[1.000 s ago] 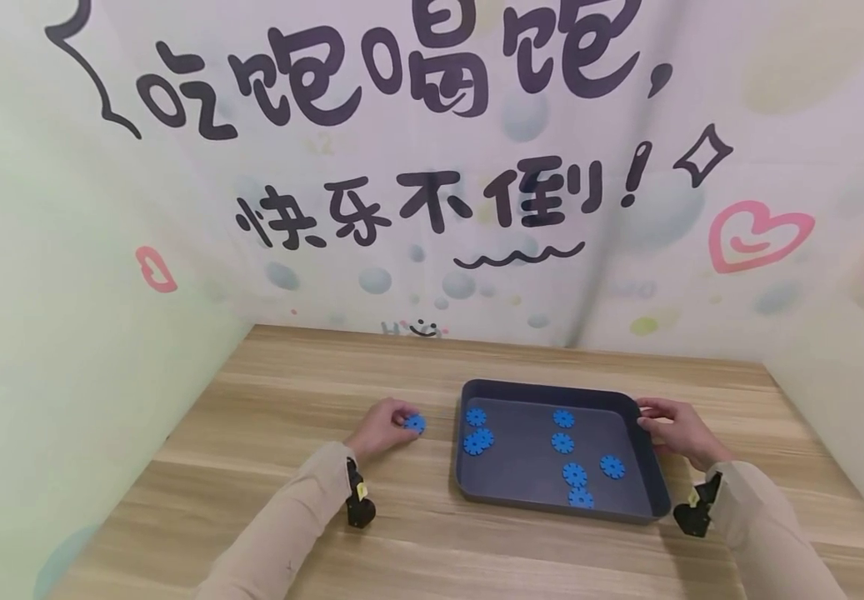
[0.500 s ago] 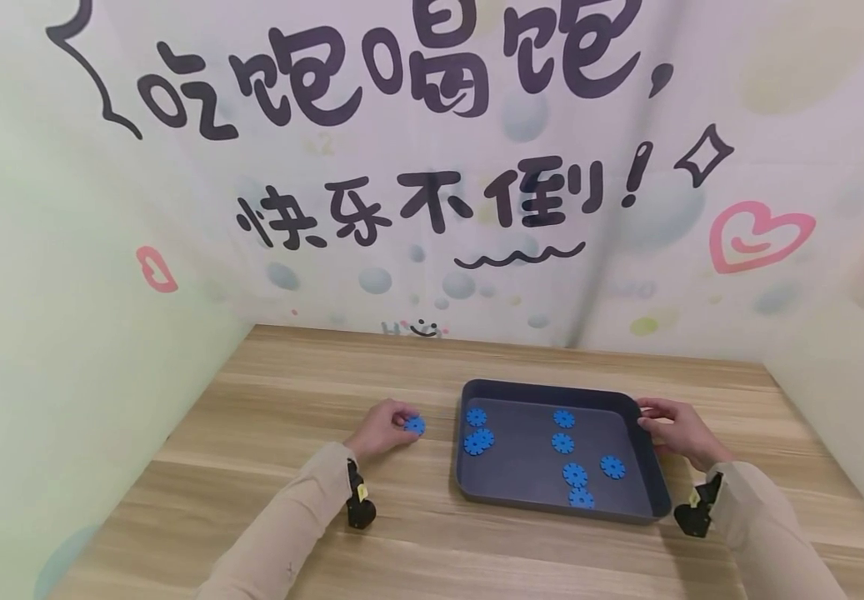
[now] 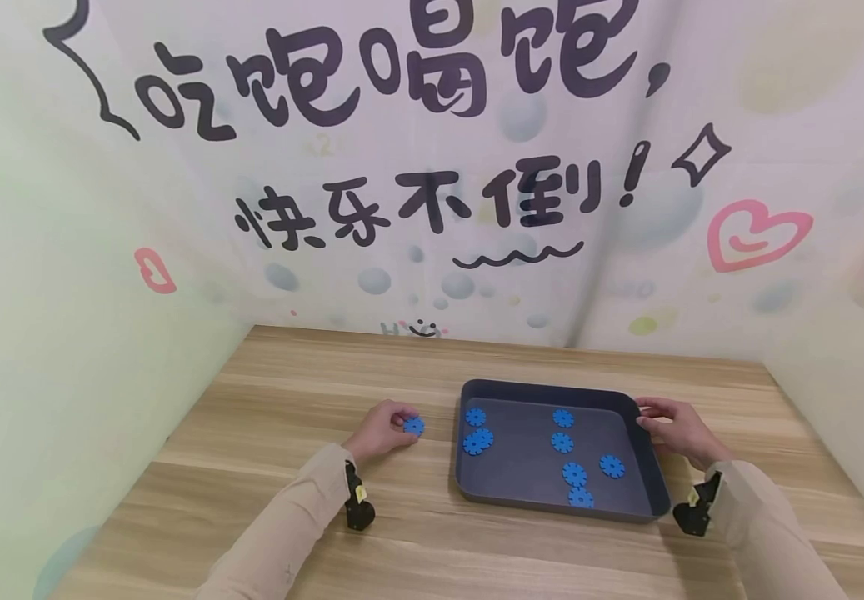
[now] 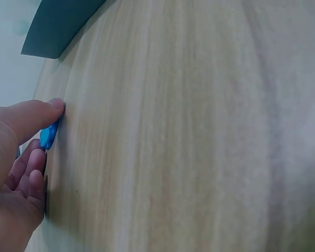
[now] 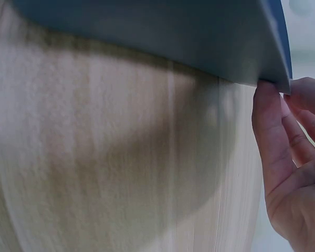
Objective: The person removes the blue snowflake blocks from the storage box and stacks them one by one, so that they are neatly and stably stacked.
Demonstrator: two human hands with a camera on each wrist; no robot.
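Observation:
Left of the tray, my left hand (image 3: 382,429) pinches a blue notched disc (image 3: 413,427) between thumb and fingers, low over the table. In the left wrist view that disc (image 4: 49,135) shows nearly edge-on, partly hidden by the thumb. My right hand (image 3: 681,429) grips the right rim of a dark grey tray (image 3: 521,492). The right wrist view shows the thumb on the outer side of the tray wall (image 5: 199,42), with fingers over the rim. Several more blue notched discs (image 3: 562,442) lie flat in the tray, some overlapping at its left side and front.
The wooden table (image 3: 289,375) bears the tray right of centre. A printed cloth (image 3: 372,275) with large dark writing hangs behind the table's back edge. Pale walls stand to left and right. A small black wrist camera (image 3: 359,504) sits under the left cuff.

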